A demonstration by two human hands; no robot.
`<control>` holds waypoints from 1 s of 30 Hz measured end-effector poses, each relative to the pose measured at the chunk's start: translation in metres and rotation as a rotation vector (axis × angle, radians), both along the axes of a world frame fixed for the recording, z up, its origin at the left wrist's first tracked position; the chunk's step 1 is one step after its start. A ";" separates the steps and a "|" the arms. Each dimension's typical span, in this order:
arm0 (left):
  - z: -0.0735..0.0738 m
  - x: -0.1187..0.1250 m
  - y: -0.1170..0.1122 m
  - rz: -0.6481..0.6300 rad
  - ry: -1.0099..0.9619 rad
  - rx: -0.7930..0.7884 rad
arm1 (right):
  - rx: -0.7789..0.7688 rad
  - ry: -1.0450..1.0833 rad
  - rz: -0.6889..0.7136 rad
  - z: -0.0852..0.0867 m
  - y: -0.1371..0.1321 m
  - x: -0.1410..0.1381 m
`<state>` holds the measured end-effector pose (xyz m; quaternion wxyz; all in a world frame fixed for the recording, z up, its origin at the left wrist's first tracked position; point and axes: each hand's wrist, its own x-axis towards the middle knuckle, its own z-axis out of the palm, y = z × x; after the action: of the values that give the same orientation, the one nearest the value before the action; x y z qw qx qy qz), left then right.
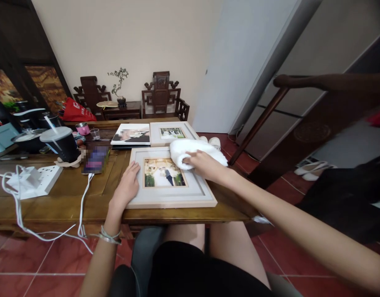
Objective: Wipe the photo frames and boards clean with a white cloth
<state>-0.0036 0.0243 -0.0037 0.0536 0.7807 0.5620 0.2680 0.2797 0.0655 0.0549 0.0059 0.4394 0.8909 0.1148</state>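
Left hand (127,187), fingers (133,168) released, lies flat on the left rail of the stiff, probably fragile frame (171,198); right hand (205,165) clenches the soft, light cloth (190,148); grip the frame by its rails.

Fluffy white cloth (196,150) on a matt pale wooden frame (171,198); polished brown wooden desk (66,198); glossy red floor tiles (29,260).

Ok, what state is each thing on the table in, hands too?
near frame, lying flat, picture up.
white cloth, bunched on the near frame's top right corner.
left hand, open, flat on its left border.
right hand, closed on the white cloth.
far frame, lying flat.
cup, lidded, straw in.
phone, cable plugged in.
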 end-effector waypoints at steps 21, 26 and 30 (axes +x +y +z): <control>0.003 -0.007 0.003 -0.061 0.027 -0.012 | -0.026 0.118 -0.092 0.002 0.028 -0.008; 0.000 -0.005 0.004 -0.036 0.017 0.014 | -0.060 0.086 -0.045 0.002 0.016 -0.007; 0.001 -0.002 0.003 -0.015 0.031 -0.001 | -0.176 0.092 0.031 0.008 -0.051 0.003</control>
<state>-0.0058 0.0271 -0.0028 0.0472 0.7888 0.5571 0.2553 0.2830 0.0143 0.0633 0.0017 0.4283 0.9035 0.0157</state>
